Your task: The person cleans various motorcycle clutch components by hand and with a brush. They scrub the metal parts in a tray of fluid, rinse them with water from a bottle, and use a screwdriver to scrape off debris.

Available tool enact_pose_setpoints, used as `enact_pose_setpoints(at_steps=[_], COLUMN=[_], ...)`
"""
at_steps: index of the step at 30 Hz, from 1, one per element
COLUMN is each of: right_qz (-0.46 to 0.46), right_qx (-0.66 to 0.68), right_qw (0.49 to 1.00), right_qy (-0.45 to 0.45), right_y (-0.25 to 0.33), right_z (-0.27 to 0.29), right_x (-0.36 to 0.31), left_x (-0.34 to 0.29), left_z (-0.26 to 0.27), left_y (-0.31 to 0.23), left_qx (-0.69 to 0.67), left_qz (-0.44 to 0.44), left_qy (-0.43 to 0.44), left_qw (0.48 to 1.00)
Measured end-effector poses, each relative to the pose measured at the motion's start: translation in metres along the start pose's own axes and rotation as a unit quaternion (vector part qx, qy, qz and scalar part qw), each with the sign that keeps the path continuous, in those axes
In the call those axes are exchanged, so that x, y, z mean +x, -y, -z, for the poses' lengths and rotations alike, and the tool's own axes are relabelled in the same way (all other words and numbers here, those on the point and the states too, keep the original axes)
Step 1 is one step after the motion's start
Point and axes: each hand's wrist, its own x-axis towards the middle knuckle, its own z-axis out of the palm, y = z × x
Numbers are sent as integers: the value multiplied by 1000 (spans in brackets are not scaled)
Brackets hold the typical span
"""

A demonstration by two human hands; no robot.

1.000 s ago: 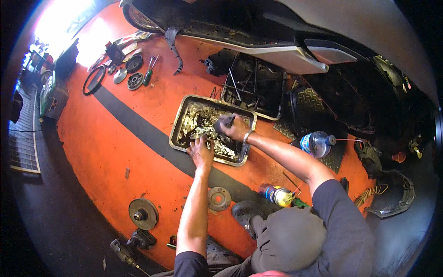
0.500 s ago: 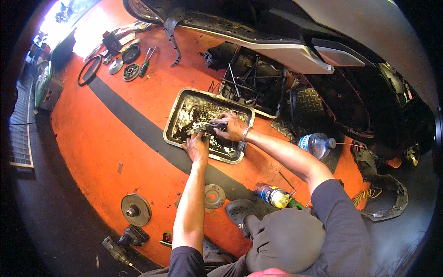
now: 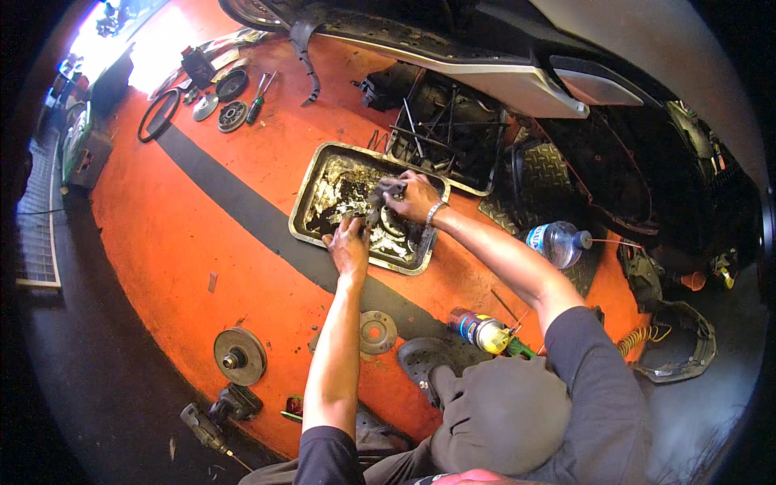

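Both of my hands are over a shallow metal tray [image 3: 301, 212] holding dark, oily liquid. My left hand [image 3: 349, 249] is closed at the tray's near side, its fingers pinching a dark, wet metal part [image 3: 373, 217] whose exact kind I cannot make out. My right hand [image 3: 416, 198], with a bracelet on its wrist, is closed around a dark, crumpled rag-like thing [image 3: 391, 191]. That bundle presses against or lies right beside the metal part. Fingers and grime hide where the two meet.
A spray can [image 3: 478, 330] and a water bottle [image 3: 558, 242] are at the right. A round disc with a hub [image 3: 240, 356], a flat ring [image 3: 377, 332] and a cordless drill [image 3: 206, 428] lie nearer me. Behind the tray, a black tray of tools [image 3: 444, 133] sits below the vehicle.
My right hand has shifted slightly right and up, and the dark rag-like thing now shows more. My left hand stays near the same spot.
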Motion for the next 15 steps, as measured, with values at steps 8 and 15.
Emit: enact_pose_setpoints(at_steps=[8,15], right_qz=[-34,-32], right_qx=[-33,-45], right_qw=[998,992], right_qy=[32,111], right_y=[-7,4], right_z=[7,11], right_x=[-1,-7], left_x=[1,-10], left_z=[-4,-7], left_y=[-9,-5], left_qx=[0,-15], left_qz=[-34,-38], left_qy=[2,14], left_qw=[999,999])
